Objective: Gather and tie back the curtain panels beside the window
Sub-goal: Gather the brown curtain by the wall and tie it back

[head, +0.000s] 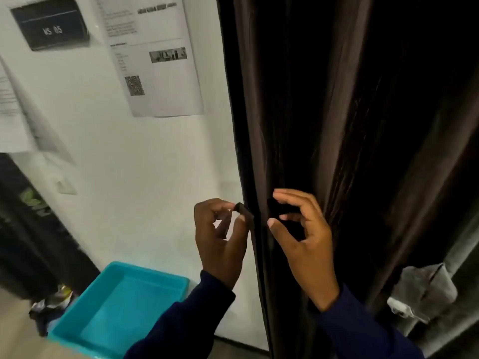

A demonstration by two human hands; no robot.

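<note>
Dark curtain (324,125) — our left hand (220,237) and right hand (300,229) each pinched a tieback end (242,209) at 6 o'clock; we judged overlapping them snugly best.

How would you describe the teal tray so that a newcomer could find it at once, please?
Start at the dark curtain hanging beside the white wall. Look down and left, below the person's left hand. The teal tray sits there, the only brightly coloured thing around.
</note>
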